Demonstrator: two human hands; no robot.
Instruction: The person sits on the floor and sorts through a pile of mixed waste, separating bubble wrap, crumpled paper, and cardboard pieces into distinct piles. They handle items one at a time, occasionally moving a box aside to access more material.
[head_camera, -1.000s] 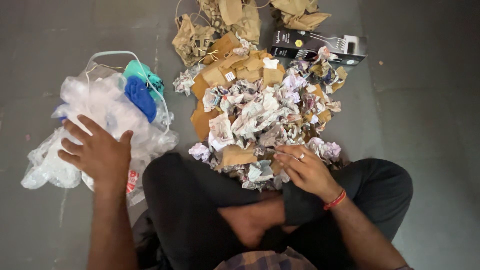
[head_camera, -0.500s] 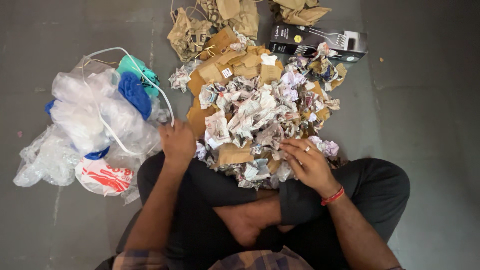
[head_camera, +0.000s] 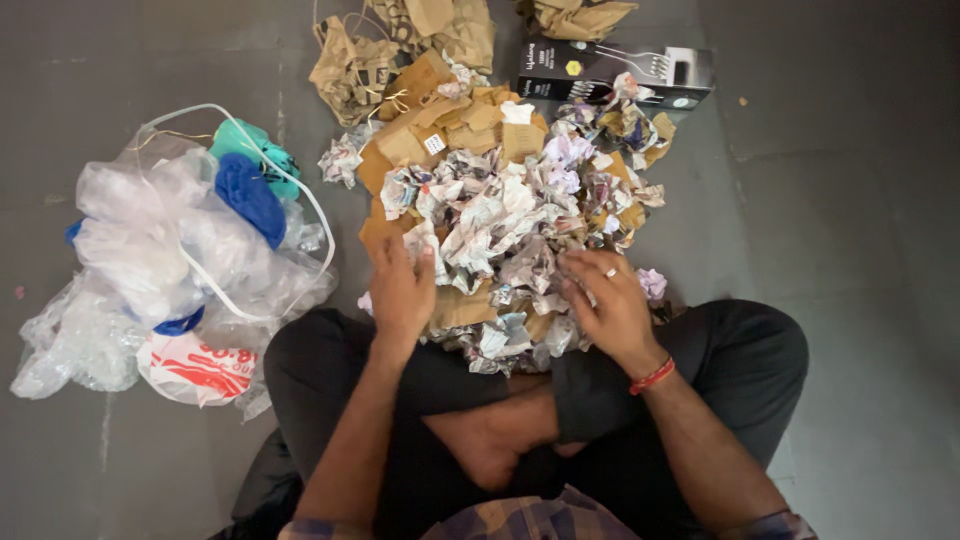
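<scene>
Left hand: the left hand (head_camera: 401, 288) lies palm down on the near left edge of the paper pile (head_camera: 510, 225), fingers spread and loosely curled over a crumpled sheet; whether it has actually closed on anything I cannot tell.
Right hand: the right hand (head_camera: 605, 305), with a ring on one finger and a red wrist band (head_camera: 652, 377), rests on the near right edge of the same pile, fingers bent down into the scraps; a firm hold does not show.
Pile: crumpled printed paper mixed with torn brown cardboard pieces (head_camera: 450, 125), heaped on the grey floor (head_camera: 850, 200) just in front of the person's crossed legs (head_camera: 420, 390).
Doing it well: in my judgement, working from the near edge and lifting one ball at a time would keep the heap from spreading; paper and cardboard differ plainly in colour, so they should be easy to tell apart.
Plastic heap: clear and white plastic bags (head_camera: 170, 260) lie well to the left, apart from the paper, with a blue piece (head_camera: 250, 195) and a teal piece (head_camera: 245, 145) on top and a white bag with red print (head_camera: 195, 365) at the near side.
Box: a long black box (head_camera: 612, 72) with a picture of forks lies at the far right of the pile.
Brown bags: crushed brown paper bags (head_camera: 400, 45) with string handles sit beyond the pile.
</scene>
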